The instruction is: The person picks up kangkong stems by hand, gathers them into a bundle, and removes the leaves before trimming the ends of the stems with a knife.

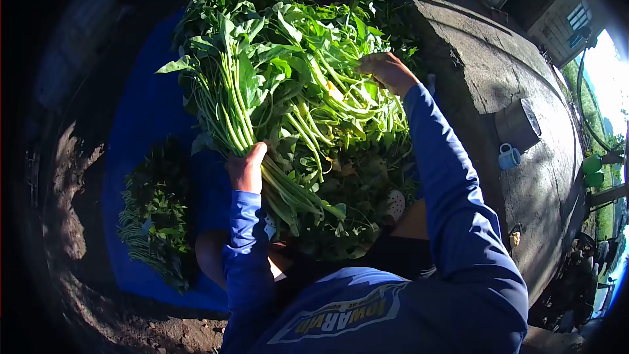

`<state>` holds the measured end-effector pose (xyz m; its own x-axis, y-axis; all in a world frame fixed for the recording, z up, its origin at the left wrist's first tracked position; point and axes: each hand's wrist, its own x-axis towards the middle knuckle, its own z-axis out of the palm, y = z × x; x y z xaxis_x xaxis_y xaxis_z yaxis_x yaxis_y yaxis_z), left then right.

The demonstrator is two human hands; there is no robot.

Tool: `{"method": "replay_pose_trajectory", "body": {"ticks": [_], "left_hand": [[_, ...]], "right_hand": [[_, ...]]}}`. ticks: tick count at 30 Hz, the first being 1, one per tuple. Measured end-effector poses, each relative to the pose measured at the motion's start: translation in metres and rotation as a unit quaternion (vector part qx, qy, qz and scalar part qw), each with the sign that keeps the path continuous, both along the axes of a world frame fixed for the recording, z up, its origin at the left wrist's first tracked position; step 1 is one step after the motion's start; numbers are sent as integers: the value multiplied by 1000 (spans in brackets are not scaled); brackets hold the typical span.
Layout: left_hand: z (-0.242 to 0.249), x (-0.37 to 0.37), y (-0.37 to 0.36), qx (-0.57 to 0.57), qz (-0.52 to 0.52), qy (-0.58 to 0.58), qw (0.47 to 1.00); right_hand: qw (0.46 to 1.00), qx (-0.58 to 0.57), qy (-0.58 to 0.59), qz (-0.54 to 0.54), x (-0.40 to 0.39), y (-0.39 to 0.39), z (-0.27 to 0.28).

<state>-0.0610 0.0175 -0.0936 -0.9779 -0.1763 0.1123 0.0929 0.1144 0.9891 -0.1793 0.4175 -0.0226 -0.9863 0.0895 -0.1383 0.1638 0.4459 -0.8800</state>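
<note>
My left hand (246,169) is wrapped round a bunch of long-stemmed leafy greens (232,101), its leaves pointing up and away and its stem ends trailing down to the right. My right hand (388,71) is at the right side of the large pile of greens (314,46), its fingers bent together at some stems; what they pinch is too small to make out. Loose stems and leaves lie between the two hands. Below the held bunch, more leaves lie in shade in front of my lap.
A blue sheet (147,92) lies under the greens. At the left is a separate bundle of greens (160,216). On the concrete slab (472,59) at the right stand a metal pot (517,123) and a light blue mug (508,156). Part of another person shows at the top.
</note>
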Motion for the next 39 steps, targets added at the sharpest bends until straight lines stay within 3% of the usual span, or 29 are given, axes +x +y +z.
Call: {"method": "replay_pose_trajectory", "body": {"ticks": [4, 5, 7, 9, 10, 11, 13, 14, 15, 17, 18, 21, 22, 26, 33, 37, 39], "left_hand": [[7, -1, 3, 179, -35, -116, 976], [16, 3, 7, 146, -15, -72, 986], [-23, -8, -1, 150, -15, -17, 988], [-29, -9, -1, 169, -29, 21, 985], [-18, -5, 3, 195, -12, -38, 980], [-6, 0, 7, 219, 6, -98, 971], [-83, -32, -13, 232, -40, -26, 972], [-86, -34, -14, 211, -41, -18, 977], [-88, -37, -16, 189, -41, -10, 981], [-27, -17, -2, 93, 5, -52, 994], [-27, -15, -8, 108, -32, -69, 991], [-23, -1, 2, 241, -22, 20, 970], [-17, 0, 0, 188, -13, -17, 982], [28, 19, 15, 144, 13, -29, 989], [-23, 2, 11, 190, -8, -53, 980], [-29, -1, 15, 139, 6, -47, 989], [-22, 3, 22, 178, 7, -45, 983]], "right_hand": [[979, 161, 123, -17, 23, 19, 88], [973, 171, 147, -38, 32, 25, 105], [976, 156, 143, -43, 50, 38, 136], [974, 141, 167, -61, 68, 50, 156], [985, 104, 111, -76, 81, 46, 173], [987, 82, 117, -78, 88, 46, 174], [988, 37, 127, -79, 101, 45, 176], [988, 63, 129, -61, 105, 47, 170], [989, 19, 130, -64, 112, 46, 168], [987, -68, 131, -66, 130, 48, 163], [980, -103, 157, -60, 132, 51, 151], [983, -90, 146, -60, 130, 24, 114], [983, -48, 168, -63, 132, 17, 109], [971, -106, 204, -64, 142, -16, 88], [944, -98, 293, -116, 135, -59, 64], [935, -38, 325, -135, 129, -91, 63], [932, 8, 341, -125, 132, -113, 59]]}}
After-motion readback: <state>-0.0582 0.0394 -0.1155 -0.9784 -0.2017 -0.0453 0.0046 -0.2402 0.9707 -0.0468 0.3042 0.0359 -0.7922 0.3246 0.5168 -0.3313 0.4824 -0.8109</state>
